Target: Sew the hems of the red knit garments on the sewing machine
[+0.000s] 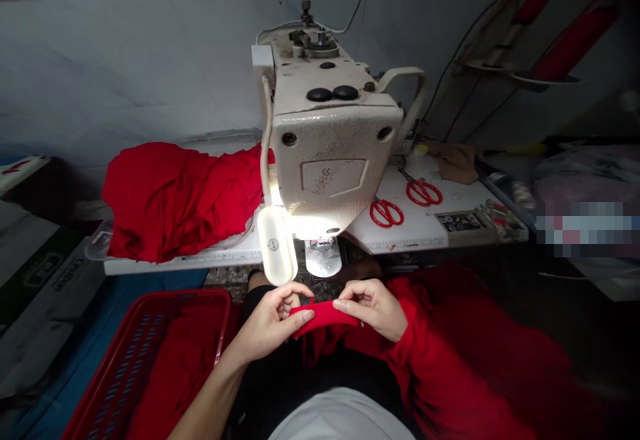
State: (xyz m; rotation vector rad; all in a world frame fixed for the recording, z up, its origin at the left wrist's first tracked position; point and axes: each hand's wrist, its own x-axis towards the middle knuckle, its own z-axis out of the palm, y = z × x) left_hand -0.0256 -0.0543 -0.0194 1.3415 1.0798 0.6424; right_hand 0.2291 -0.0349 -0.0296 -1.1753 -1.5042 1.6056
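Observation:
A folded strip of red fabric (327, 317) is stretched between my two hands, over my lap and in front of the sewing machine (335, 153). My left hand (277, 317) pinches its left end, thumb on top. The right end is gripped between thumb and fingers of my right hand (374, 308). More red cloth (450, 373) hangs from the strip and lies over my right forearm. The machine's lit lamp (277, 247) and its metal plate (323, 258) are just beyond my hands.
A red cloth pile (175, 200) lies on the table (215, 255) at left. Red-handled scissors (386, 213) and a second pair (424, 192) lie right of the machine, near a parts tray (463, 222). A red basket (225, 307) stands lower left. Red thread cones (575, 43) are upper right.

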